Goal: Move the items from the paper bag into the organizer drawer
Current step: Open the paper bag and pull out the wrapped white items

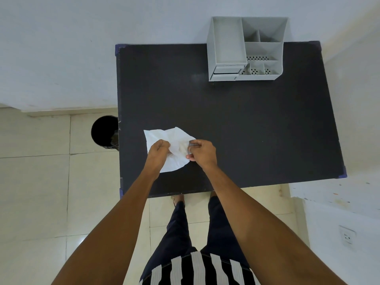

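A crumpled white paper bag [162, 136] lies on the black table [246, 124], near its front left part. My left hand [158, 150] pinches the bag's left side. Opposite it, my right hand [202, 152] grips the right edge, with something small and pale at the fingertips that I cannot make out. The bag's contents are hidden. A grey desk organizer [245, 49] stands at the table's far edge, with a small drawer [226, 71] at its front left, pulled out a little.
A black round bin [104, 131] stands on the tiled floor just left of the table. The organizer has several open compartments with perforated bottoms. A wall runs behind the table, and a wall socket [347, 236] sits at the lower right.
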